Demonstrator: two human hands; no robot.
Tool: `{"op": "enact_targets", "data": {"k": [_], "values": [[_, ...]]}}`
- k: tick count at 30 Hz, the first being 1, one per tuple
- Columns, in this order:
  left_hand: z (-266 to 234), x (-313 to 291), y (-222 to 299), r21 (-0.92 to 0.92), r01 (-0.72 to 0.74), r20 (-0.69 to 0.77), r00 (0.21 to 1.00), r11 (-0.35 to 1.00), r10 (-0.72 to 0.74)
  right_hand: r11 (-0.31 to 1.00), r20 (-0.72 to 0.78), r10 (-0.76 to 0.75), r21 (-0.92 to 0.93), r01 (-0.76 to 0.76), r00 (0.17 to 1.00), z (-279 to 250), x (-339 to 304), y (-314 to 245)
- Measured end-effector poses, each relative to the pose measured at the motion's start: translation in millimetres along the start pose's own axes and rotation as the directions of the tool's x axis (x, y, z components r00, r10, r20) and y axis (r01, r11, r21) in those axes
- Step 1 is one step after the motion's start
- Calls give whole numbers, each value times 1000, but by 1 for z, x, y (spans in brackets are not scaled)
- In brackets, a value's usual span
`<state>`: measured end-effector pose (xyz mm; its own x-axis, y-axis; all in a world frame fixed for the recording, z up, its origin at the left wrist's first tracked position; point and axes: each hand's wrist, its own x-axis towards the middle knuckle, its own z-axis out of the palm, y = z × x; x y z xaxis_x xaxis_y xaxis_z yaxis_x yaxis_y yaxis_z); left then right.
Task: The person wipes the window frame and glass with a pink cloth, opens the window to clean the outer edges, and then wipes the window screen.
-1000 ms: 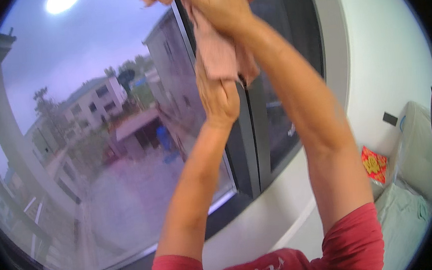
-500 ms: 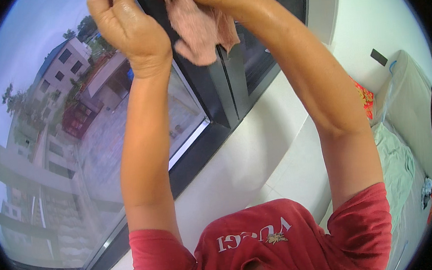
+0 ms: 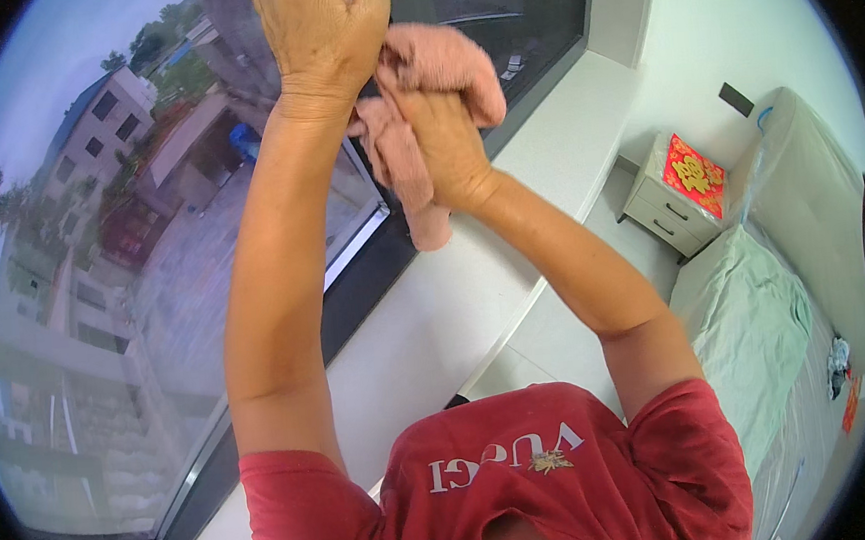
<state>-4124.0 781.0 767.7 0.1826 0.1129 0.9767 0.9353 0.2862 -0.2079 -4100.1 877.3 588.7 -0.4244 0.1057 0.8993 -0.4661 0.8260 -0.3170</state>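
Observation:
My right hand is closed on a crumpled pink cloth, pressing it along the dark window frame. Folds of the cloth bulge above the knuckles, and one end hangs past the wrist over the white sill. Up and to its left, my left hand is raised in front of the frame and glass, close beside the cloth. The top of the picture cuts off its fingers; only the thumb's base shows, standing apart from the palm, so its grip is hidden.
Large window glass fills the left side, with buildings and a paved yard outside. A white sill runs below the frame. Right of it stand a pale nightstand with a red-and-gold sheet on top and a bed with a light green cloth.
My right hand has come down toward me with the cloth, along the frame. My left hand has shifted right and up. The view has turned, bringing the nightstand into sight.

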Motion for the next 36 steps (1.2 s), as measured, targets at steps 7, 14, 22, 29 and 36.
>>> {"op": "enact_targets", "data": {"k": [7, 14, 22, 29, 36], "values": [[15, -13, 10, 59, 13, -40, 999, 998, -11, 999, 164, 46, -5, -45, 985, -31, -68, -16], [5, -40, 34, 121, 49, 88, 994, 992, -60, 875, 337, 237, 334, -351, 911, -36, -115, -1], [-46, -91, 62, 71, 133, 293, 945, 989, -148, 996, 537, 16, 66, -61, 843, -67, -96, -12], [-130, -108, 125, 135, 585, 617, 582, 800, -530, 918, 644, -35, 323, -230, 764, -89, -50, -71], [-215, -201, 173, 441, 597, 723, 207, 671, -659, 927, 661, -250, 375, -23, 708, -14, -150, -130]]}}
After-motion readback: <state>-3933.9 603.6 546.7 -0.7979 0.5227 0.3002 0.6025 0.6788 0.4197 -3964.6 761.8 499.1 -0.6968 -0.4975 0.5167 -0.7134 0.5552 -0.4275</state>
